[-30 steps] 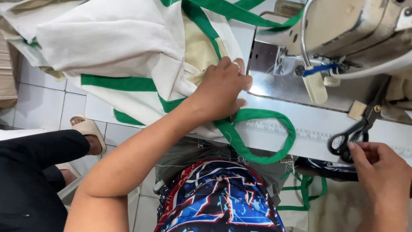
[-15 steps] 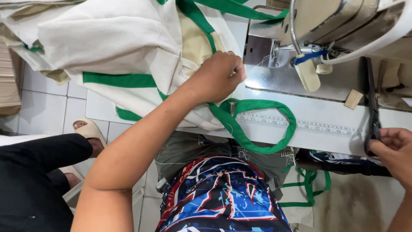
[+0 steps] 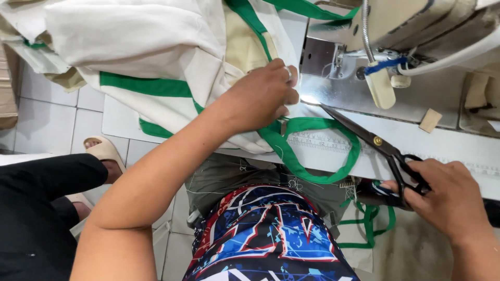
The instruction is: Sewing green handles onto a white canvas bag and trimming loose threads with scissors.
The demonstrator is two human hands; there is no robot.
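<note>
your left hand (image 3: 263, 96) is pressing the cream cloth (image 3: 156, 47) flat, fingers curled; your right hand (image 3: 450, 200) is gripping black scissors (image 3: 375, 140), blades pointing toward the green strap (image 3: 312, 125).

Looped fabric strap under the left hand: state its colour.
Green looped fabric strap, clearest in the head view.

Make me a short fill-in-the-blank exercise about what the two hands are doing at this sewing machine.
1. The right hand holds black ____.
2. The left hand presses on cream fabric trimmed in ____.
3. The green strap forms a ____ on the machine table.

Missing words: scissors; green; loop
</note>
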